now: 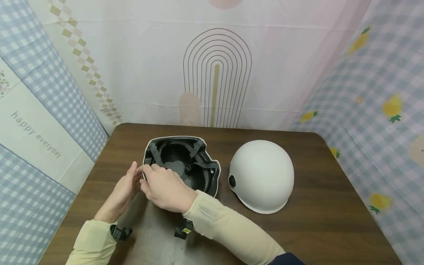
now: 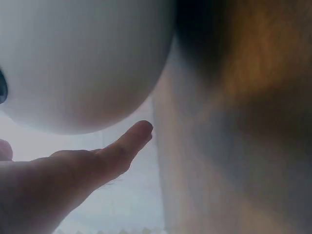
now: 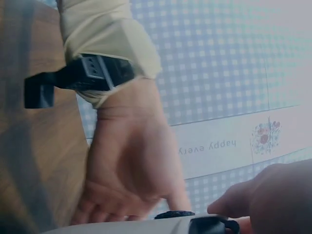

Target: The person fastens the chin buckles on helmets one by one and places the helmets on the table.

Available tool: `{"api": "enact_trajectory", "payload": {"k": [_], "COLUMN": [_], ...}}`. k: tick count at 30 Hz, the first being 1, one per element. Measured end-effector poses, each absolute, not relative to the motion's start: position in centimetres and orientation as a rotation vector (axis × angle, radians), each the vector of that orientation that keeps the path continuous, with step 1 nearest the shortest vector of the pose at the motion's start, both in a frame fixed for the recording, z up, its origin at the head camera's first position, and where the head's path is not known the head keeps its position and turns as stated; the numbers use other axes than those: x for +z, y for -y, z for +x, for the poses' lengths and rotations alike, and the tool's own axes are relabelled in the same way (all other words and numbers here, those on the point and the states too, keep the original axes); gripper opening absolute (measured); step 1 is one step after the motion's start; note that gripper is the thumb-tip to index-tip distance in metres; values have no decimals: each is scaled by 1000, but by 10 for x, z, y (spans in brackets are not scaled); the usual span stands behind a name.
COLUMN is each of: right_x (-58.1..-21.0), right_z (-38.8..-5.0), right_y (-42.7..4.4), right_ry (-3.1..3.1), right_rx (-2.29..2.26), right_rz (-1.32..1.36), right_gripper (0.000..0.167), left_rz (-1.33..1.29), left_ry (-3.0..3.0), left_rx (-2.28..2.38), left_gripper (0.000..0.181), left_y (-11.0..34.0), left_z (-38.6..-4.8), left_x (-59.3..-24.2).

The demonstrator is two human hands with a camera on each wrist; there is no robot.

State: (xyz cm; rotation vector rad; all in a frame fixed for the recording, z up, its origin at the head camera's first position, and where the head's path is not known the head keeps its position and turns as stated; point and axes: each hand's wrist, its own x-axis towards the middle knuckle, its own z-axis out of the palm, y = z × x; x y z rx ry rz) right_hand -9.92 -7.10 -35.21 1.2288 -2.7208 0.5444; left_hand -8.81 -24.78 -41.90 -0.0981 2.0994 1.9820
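Note:
An upturned white helmet (image 1: 216,184) with a black padded inside and grey straps lies on the table in the head view. Against its left outer side rests my left hand (image 1: 123,193), palm turned inward; helmet and thumb hide part of its fingers. My right hand (image 1: 165,189) reaches across the near side and grips the left rim, its fingertips partly hidden. In the right wrist view, the right thumb (image 3: 234,200) is near a dark round knob (image 3: 174,214) on the shell. The left wrist view shows the left thumb (image 2: 131,139) stretched out beside the white shell.
A second white helmet (image 1: 263,175), dome up, stands to the right on the brown wooden table (image 1: 318,206). Patterned cloths (image 1: 142,66) hang behind and at both sides. A greyish patch (image 1: 155,235) lies on the near tabletop.

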Motion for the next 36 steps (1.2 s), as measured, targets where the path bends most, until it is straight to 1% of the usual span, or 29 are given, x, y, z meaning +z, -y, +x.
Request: {"api": "enact_trajectory", "payload": {"k": [2,6,9,12,18,30,36], "right_x": [-351,-350,-350,-348,-341,-337,-341], "right_z": [-101,-105,-107,-109,-112,-119,-122], "right_y": [70,68,66,64,58,45,41], "right_ry": [2721,2707,2677,2643,2627,2565,2505], "right_rx": [607,717,781,835,1019,1421,1630], "right_rz": [1225,1207,1187,1167,1113,913,843], "right_gripper": [27,33,33,33,34,35,33], "left_rz": [-143,-108,-51,-55,15,59,5], "left_ry": [-2063,-1878,-1749,-1725,-1634,-1363,-1313], "left_rx": [2003,2138,2209,2218,2232,2404,2438], "left_gripper": [80,56,49,49,57,68,66], "left_y": [246,240,237,236,238,239,242], "left_z": [-87,-88,-88,-87,-87,-89,-89], "left_x": [-426,-438,-442,-443,-442,-440,-442]}}
